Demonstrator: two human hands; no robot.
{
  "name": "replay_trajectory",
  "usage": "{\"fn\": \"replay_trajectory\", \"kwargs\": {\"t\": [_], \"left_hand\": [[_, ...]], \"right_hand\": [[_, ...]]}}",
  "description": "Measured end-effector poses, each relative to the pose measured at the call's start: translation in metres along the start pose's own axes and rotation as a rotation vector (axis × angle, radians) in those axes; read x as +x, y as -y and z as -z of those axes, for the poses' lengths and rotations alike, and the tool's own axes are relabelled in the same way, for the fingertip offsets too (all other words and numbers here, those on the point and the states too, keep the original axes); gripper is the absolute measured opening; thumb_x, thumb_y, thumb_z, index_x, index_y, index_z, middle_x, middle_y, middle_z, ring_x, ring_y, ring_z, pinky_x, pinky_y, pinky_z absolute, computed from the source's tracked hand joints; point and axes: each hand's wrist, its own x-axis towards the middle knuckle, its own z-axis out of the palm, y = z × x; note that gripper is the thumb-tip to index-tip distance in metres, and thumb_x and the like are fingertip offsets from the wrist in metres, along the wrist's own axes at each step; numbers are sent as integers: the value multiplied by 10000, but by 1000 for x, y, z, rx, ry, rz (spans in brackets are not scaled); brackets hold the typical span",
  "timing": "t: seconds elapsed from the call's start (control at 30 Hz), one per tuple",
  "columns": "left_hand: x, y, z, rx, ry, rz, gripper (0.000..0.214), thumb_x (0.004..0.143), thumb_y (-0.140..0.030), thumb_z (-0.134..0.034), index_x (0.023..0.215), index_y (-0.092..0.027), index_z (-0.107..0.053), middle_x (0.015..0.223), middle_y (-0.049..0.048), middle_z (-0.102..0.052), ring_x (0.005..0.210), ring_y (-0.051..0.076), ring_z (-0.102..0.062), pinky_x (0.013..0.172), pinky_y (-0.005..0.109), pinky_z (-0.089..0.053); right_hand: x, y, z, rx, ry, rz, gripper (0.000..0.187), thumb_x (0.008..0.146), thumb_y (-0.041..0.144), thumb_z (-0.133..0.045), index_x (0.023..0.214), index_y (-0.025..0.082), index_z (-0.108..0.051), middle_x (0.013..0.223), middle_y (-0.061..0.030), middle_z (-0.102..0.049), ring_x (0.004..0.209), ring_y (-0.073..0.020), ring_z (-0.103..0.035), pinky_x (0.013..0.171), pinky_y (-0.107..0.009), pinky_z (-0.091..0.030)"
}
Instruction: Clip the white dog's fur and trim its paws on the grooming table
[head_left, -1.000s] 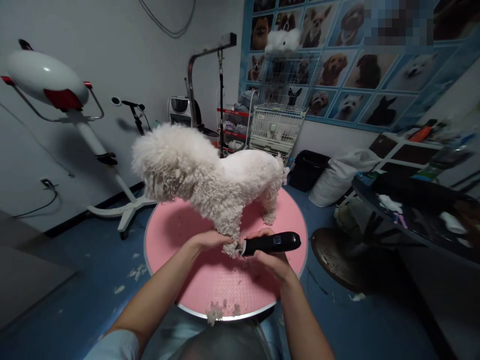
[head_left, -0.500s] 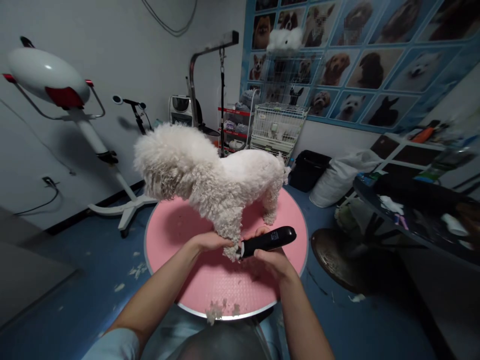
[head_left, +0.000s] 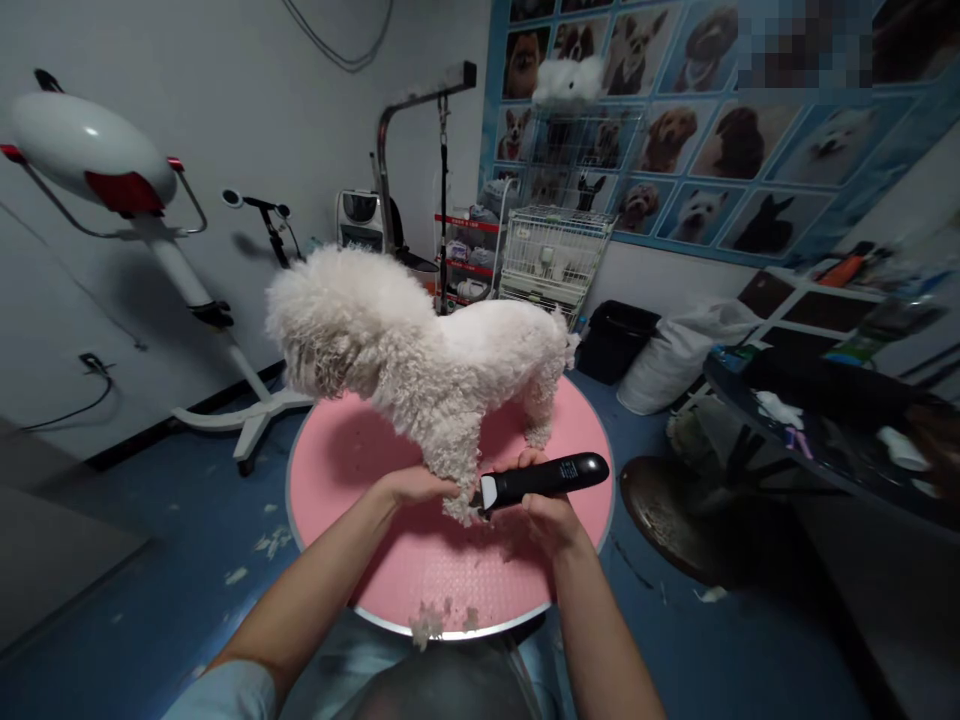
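A curly white dog [head_left: 450, 365] stands on a round pink grooming table [head_left: 420, 570], its head toward the left. My left hand [head_left: 416, 485] is closed around the lower part of its front leg, the fingertips hidden behind the fur. In my right hand [head_left: 551, 515] is a black hair clipper [head_left: 551, 480], gripped around its body with the thumb below and fingers behind. The clipper's blade end points left and meets the fur just above the paw [head_left: 459, 510]. Cut hair [head_left: 427, 622] lies at the table's near edge.
A grooming arm [head_left: 386, 150] with a hanging black strap [head_left: 443, 200] rises behind the dog. A white stand dryer [head_left: 90, 150] is at the left. To the right are a round stool [head_left: 660, 500], a dark side table [head_left: 750, 400], a black bin [head_left: 619, 340] and a white sack [head_left: 675, 350].
The clipper has turned slightly in my right hand, its rear end shifting right and its side facing up more. My left hand stays on the leg; the dog barely moves.
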Motion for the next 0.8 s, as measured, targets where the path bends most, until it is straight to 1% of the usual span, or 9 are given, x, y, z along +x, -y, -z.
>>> {"fn": "replay_trajectory", "kwargs": {"t": [0.17,0.23,0.3,0.4,0.47,0.57,0.63,0.7,0.8], "left_hand": [[-2,-3,1,2,67,-32,232,621,-354,-715,754,-165,-707,887,42,-726,906,220,-624,933,328,-428],[-3,-4,1,-2,86,-55,215,636,-341,-705,758,-163,-706,893,45,-723,914,220,-628,945,329,-422],[-2,-5,1,8,92,-64,219,650,-331,-696,790,-163,-713,941,49,-722,959,227,-626,967,333,-411],[-2,-5,-1,36,29,-35,294,647,-332,-706,897,-177,-721,1069,49,-709,1054,245,-602,1009,347,-388],[-3,-5,-2,50,-29,5,347,634,-339,-715,944,-183,-721,1122,46,-698,1089,259,-588,1018,354,-388],[-6,-7,-4,69,-88,54,344,638,-340,-700,941,-182,-730,1109,46,-707,1075,271,-595,991,352,-416],[-7,-9,-4,71,-75,32,333,678,-339,-670,966,-185,-731,1123,43,-703,1088,259,-592,995,338,-414],[-8,-10,-3,65,-25,5,349,716,-344,-645,1015,-181,-720,1144,46,-694,1104,244,-588,1007,330,-404],[-7,-12,-3,49,19,-18,367,715,-351,-649,1015,-148,-707,1111,68,-702,1069,238,-602,1000,339,-409]], "right_hand": [[4,-2,0,27,56,-19,513,532,390,-844,895,246,-512,963,-52,-679,867,-257,-657,716,-424,-548],[6,-2,0,32,72,7,499,543,362,-844,892,244,-508,966,-49,-683,864,-249,-662,720,-411,-545],[9,-1,-2,4,133,6,465,568,317,-832,896,235,-513,971,-53,-686,875,-254,-669,720,-411,-545],[17,2,-8,-66,225,-45,396,616,262,-787,908,221,-522,973,-49,-686,863,-247,-677,730,-420,-545],[23,5,-12,-144,229,-80,365,618,209,-765,892,220,-525,922,-25,-686,810,-221,-677,717,-394,-546],[28,9,-12,-277,209,-110,309,602,156,-732,841,209,-545,813,-8,-687,747,-204,-668,670,-345,-541],[27,10,-9,-339,182,-112,274,594,154,-724,808,200,-559,768,-14,-691,733,-208,-665,663,-334,-539],[22,7,-4,-324,77,-75,266,599,165,-725,806,204,-563,771,-10,-698,723,-202,-663,677,-331,-540],[13,-2,1,-133,-113,46,296,640,239,-724,875,235,-545,895,-6,-711,783,-201,-670,748,-356,-542]]}}
